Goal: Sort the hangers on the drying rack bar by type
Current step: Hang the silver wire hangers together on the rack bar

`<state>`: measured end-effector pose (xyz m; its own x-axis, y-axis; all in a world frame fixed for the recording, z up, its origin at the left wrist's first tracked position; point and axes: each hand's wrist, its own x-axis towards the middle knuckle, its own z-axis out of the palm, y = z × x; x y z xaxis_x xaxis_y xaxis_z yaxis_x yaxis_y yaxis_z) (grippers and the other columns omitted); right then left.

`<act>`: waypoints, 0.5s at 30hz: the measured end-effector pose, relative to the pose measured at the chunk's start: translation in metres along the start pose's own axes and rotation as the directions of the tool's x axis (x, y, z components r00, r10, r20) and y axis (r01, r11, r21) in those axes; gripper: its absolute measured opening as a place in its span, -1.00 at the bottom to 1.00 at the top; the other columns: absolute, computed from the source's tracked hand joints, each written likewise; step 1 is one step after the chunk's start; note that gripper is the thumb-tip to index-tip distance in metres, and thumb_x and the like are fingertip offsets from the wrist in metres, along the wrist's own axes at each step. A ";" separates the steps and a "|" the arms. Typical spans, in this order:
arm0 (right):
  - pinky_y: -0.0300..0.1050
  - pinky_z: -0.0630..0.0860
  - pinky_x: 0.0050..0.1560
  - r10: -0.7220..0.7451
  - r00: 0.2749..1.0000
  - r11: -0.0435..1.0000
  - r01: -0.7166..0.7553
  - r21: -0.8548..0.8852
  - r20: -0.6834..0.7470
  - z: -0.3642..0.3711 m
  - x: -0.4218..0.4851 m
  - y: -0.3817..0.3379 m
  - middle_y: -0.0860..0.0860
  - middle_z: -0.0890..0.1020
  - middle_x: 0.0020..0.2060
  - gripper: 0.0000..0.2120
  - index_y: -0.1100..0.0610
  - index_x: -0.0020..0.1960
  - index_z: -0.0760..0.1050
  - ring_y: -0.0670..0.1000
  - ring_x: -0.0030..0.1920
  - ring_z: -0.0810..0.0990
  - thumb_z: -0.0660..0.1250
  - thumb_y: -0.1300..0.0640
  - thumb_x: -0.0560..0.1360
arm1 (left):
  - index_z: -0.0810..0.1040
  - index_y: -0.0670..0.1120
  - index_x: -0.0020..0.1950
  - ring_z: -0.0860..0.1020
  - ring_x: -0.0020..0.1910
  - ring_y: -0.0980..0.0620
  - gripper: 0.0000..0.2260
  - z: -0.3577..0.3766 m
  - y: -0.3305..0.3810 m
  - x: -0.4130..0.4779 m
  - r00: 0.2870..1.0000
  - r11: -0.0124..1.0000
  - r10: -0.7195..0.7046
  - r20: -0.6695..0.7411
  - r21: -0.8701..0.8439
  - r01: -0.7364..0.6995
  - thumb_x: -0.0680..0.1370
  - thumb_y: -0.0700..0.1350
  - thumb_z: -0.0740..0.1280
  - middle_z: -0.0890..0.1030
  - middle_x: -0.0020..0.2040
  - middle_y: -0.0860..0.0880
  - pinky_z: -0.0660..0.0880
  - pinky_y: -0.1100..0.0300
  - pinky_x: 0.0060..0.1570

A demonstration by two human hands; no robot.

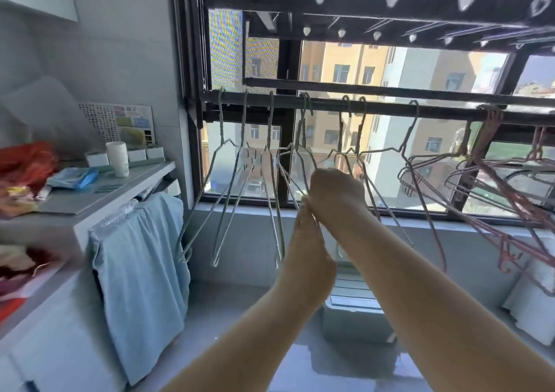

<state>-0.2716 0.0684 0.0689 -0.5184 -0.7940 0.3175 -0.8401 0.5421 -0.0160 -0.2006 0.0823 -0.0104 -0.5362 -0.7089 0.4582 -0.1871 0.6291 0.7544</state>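
Gripping silver hangers (pixel 340 135) beneath the bar (pixel 435 111), left hand (pixel 306 241) and right hand (pixel 336 193) touch.

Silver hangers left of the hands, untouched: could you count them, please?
3, side by side on the bar: leftmost hanger, middle hanger, rightmost hanger; none seems hidden.

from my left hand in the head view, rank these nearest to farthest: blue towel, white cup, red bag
1. blue towel, hanging from the shelf edge, just left of the left hand
2. white cup, standing on the shelf top, farther left and back
3. red bag, at the far left of the shelf
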 end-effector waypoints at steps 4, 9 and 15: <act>-0.12 0.41 -0.19 0.027 0.993 0.999 -0.030 0.025 0.113 0.005 0.011 -0.003 0.08 0.59 -0.04 -0.82 0.20 0.09 0.47 0.09 -0.06 0.54 0.28 0.19 0.51 | -0.01 -0.17 0.45 0.16 0.44 0.02 -0.51 0.009 -0.015 -0.005 0.987 0.992 -0.121 0.104 -0.012 0.123 0.58 -0.17 0.11 0.15 0.47 -0.10 0.08 0.24 0.37; -0.13 0.46 -0.14 -0.008 0.995 0.981 -0.012 0.196 0.098 0.010 0.015 -0.013 0.14 0.59 0.04 -0.78 0.26 0.16 0.43 0.09 -0.03 0.56 0.23 0.26 0.52 | 0.30 -0.14 0.29 0.41 0.17 0.04 -0.72 0.007 -0.023 -0.003 1.000 1.000 0.013 -0.001 -0.018 -0.013 0.57 -0.16 0.13 0.44 0.17 -0.08 0.30 0.30 0.15; -0.12 0.44 -0.15 -0.033 0.998 0.980 0.022 0.200 0.051 0.003 0.019 -0.018 0.17 0.59 0.06 -0.73 0.29 0.17 0.40 0.13 0.04 0.57 0.22 0.39 0.48 | 0.34 -0.15 0.23 0.49 0.05 -0.02 -0.76 0.009 -0.029 0.004 0.987 0.993 0.092 -0.131 -0.065 -0.101 0.57 -0.23 0.09 0.50 0.07 -0.11 0.40 0.21 0.03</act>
<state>-0.2665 0.0428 0.0727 -0.4976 -0.8248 0.2686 -0.8665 0.4583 -0.1979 -0.2047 0.0640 -0.0349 -0.4389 -0.6837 0.5831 -0.0785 0.6756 0.7331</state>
